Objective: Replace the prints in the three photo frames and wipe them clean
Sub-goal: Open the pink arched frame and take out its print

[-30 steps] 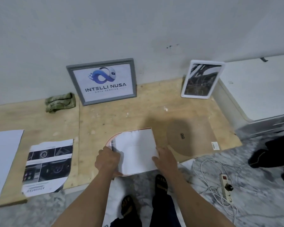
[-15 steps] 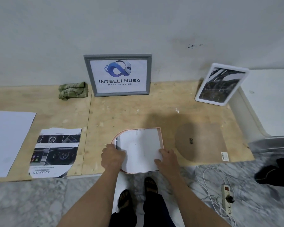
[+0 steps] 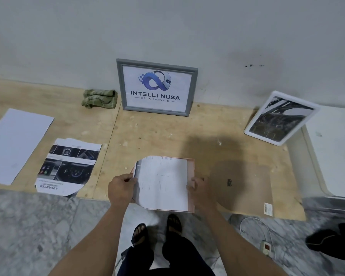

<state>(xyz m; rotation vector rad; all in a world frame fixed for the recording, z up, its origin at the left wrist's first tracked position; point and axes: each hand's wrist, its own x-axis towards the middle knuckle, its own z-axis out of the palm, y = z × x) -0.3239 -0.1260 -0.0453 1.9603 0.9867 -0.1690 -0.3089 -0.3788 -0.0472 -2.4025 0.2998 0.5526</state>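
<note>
Blank sheet (image 3: 16,144): lies flat at the far left of the plywood board (image 3: 157,134).
Car print (image 3: 68,166): flat just right of the blank sheet, its near edge at the board's edge.
Green cloth (image 3: 99,99): bunched by the wall, just left of the grey frame (image 3: 156,87).
Grey frame: leans upright on the wall, showing a logo print.
My left hand (image 3: 121,188): my grip pinches the left edge of the paper (image 3: 163,184).
Paper: lies face down in the pink frame (image 3: 191,186), near the board's near edge.
My right hand (image 3: 201,191): my grip is curled round the pink frame's right edge.
Backing board (image 3: 245,188): brown, flat, right of my right hand.
White frame (image 3: 281,118): tilted, leaning at the far right, with a dark print.
</note>
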